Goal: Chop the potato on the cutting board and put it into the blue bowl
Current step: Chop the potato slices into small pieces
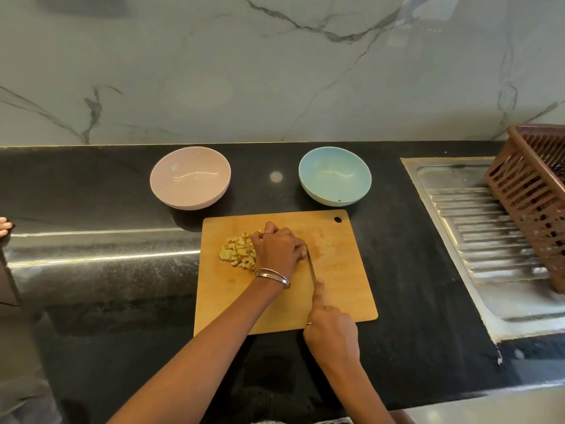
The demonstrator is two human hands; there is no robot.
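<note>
A pile of diced potato (237,250) lies left of centre on the wooden cutting board (336,270). My left hand (276,249) covers the right side of the pile with curled fingers; whatever it holds down is hidden beneath it. My right hand (331,328) grips the handle of a knife (311,266), index finger stretched along the spine. The blade stands on the board right beside my left fingertips. The blue bowl (334,175) sits on the counter behind the board's right half, with nothing inside.
A pink bowl (190,177) stands behind the board to the left. A steel sink drainboard (489,240) lies to the right, with a brown plastic basket (535,203) on it. Another person's fingers (4,226) show at the left edge. A marble wall backs the black counter.
</note>
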